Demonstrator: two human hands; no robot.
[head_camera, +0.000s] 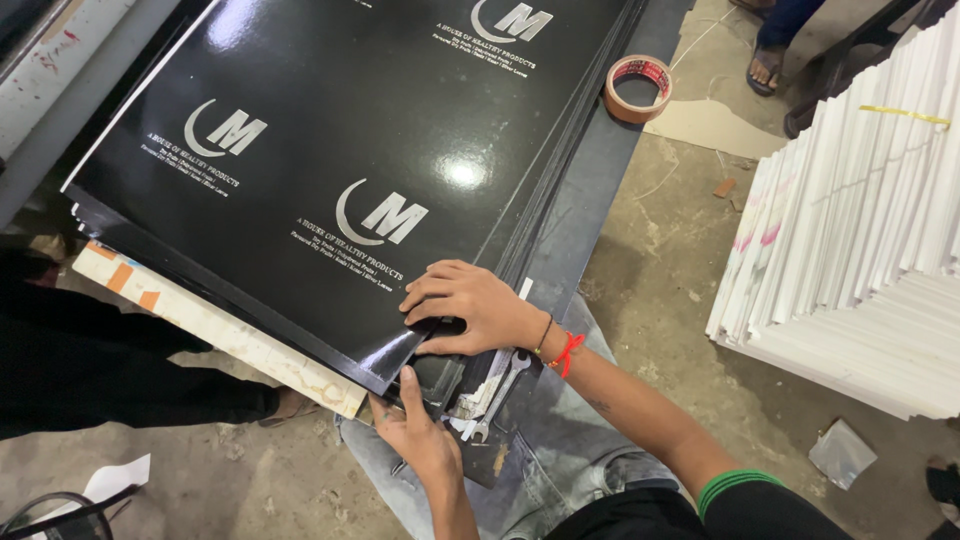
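A stack of glossy black printed sheets (330, 150) lies on a dark table, with pale logos on the top sheet. My right hand (470, 305) rests palm down on the near corner of the top sheet, thumb tucked under its lifted edge. My left hand (418, 430) sits just below that corner, thumb up against the sheet's edge and fingers under the stack. A red thread and a thin band circle my right wrist (560, 348).
A roll of brown tape (638, 88) lies on the table's far right edge. A metal wrench (497, 392) rests near my lap. A tall stack of white sheets (860, 230) stands on the floor at right. Another person's sandalled foot (768, 65) shows at top right.
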